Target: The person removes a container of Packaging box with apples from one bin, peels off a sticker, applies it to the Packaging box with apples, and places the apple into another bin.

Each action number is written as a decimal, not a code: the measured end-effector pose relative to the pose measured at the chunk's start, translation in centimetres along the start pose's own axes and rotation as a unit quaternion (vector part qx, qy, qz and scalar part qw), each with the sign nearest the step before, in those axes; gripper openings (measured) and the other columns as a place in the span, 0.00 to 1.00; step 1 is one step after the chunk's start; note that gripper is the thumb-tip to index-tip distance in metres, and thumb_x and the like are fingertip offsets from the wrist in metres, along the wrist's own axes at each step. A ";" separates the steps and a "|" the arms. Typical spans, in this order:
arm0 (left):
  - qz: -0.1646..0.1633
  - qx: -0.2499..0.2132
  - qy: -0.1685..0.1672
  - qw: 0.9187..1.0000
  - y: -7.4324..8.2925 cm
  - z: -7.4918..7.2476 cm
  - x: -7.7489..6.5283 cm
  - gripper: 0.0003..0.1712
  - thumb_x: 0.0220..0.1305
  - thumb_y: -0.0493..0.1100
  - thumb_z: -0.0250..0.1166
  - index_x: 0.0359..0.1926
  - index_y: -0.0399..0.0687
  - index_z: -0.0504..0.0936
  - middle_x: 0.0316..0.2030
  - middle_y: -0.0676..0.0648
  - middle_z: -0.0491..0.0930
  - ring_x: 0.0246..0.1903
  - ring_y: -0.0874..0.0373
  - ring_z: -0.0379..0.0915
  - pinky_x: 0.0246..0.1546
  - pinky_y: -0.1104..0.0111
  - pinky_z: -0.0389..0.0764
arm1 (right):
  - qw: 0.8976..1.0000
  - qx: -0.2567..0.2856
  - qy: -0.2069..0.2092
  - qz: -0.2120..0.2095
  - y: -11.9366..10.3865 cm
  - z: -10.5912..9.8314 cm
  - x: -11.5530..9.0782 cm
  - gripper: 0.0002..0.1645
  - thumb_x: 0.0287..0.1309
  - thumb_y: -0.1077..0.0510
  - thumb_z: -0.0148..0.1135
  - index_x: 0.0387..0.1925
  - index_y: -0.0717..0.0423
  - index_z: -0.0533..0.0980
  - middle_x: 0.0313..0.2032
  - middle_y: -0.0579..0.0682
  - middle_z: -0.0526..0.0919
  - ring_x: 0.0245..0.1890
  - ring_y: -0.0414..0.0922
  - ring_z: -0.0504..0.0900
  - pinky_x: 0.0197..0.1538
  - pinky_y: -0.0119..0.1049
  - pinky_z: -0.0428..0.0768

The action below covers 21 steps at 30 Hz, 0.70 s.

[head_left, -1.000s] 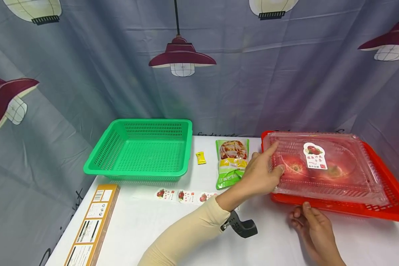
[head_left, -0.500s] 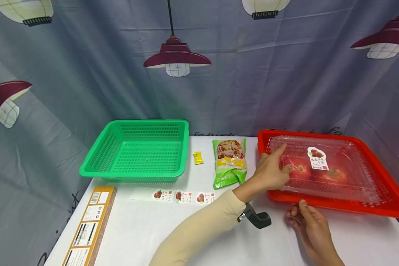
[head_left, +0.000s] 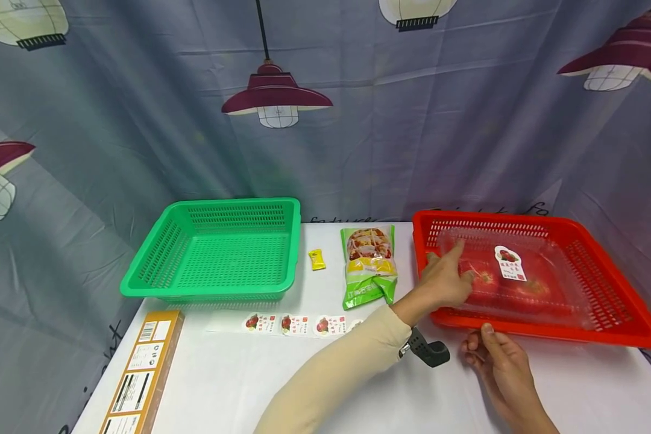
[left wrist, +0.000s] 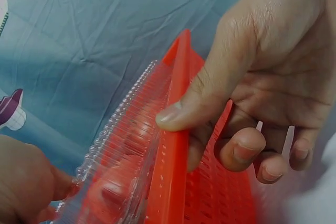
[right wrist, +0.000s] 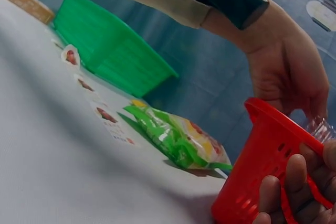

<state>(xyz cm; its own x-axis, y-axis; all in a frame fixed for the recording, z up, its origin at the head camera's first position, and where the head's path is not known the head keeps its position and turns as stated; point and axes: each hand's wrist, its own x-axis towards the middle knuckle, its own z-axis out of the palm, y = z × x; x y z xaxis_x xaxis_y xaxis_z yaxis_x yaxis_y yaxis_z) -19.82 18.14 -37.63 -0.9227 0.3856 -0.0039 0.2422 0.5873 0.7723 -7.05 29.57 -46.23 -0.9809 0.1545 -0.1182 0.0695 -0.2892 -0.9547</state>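
Note:
A clear plastic fruit box point(head_left: 548, 256) with round red fruit inside and a white fruit sticker point(head_left: 510, 263) on its lid lies in the red perforated basket point(head_left: 624, 289). My left hand point(head_left: 443, 278) touches the box's left end, index finger extended and thumb spread; its other fingers are partly hidden. At the near rim, my right hand point(head_left: 501, 367) grips the basket. In the left wrist view, the right thumb point(left wrist: 181, 111) lies over the rim and the index finger bends behind it. The right wrist view shows the left hand point(right wrist: 289, 66) reaching over the basket wall.
A green perforated basket point(head_left: 244, 268) stands at the left. Between the baskets lie a small yellow packet point(head_left: 317, 259) and a green food bag point(head_left: 370, 262). A sticker strip point(head_left: 293, 324) and a long orange-brown box point(head_left: 141, 374) lie in front; a printed curtain point(head_left: 358, 150) hangs behind.
The fruit box has sunk from rim height into the red basket. My left hand has followed it down and rightward relative to the bag. My right hand keeps its grip on the rim.

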 end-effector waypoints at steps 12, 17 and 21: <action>-0.031 0.080 -0.027 0.996 0.9 0.6 0.2 0.39 0.63 0.52 0.65 0.73 0.66 0.62 0.60 0.44 0.73 0.55 0.47 0.73 0.51 0.62 0.75 | 1.000 -0.006 0.000 0.002 -0.3 -0.2 -0.3 0.22 0.73 0.50 0.52 0.38 0.66 0.79 0.29 0.49 0.78 0.33 0.44 0.81 0.37 0.33 0.80; -0.046 0.092 -0.059 0.993 1.1 0.4 0.0 0.43 0.63 0.52 0.64 0.76 0.64 0.56 0.52 0.50 0.78 0.49 0.54 0.73 0.49 0.64 0.74 | 1.000 -0.023 0.009 0.018 -0.5 -0.1 -0.2 0.23 0.71 0.47 0.53 0.38 0.66 0.79 0.29 0.50 0.78 0.34 0.45 0.81 0.38 0.33 0.80; -0.062 0.097 -0.063 0.991 1.4 0.4 -0.1 0.47 0.60 0.49 0.65 0.77 0.57 0.54 0.45 0.50 0.81 0.42 0.54 0.75 0.45 0.65 0.75 | 1.000 -0.025 0.010 0.015 -0.5 -0.1 -0.2 0.23 0.72 0.48 0.53 0.38 0.67 0.79 0.28 0.50 0.77 0.33 0.45 0.81 0.38 0.33 0.80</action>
<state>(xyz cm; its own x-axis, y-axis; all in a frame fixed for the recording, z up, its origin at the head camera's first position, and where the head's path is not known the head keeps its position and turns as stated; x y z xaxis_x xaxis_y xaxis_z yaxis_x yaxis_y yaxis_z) -19.26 19.14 -36.81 -0.9074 0.3797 -0.1800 0.1931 0.7573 0.6239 -6.88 29.76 -45.70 -0.9744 0.1651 -0.1526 0.1090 -0.2466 -0.9630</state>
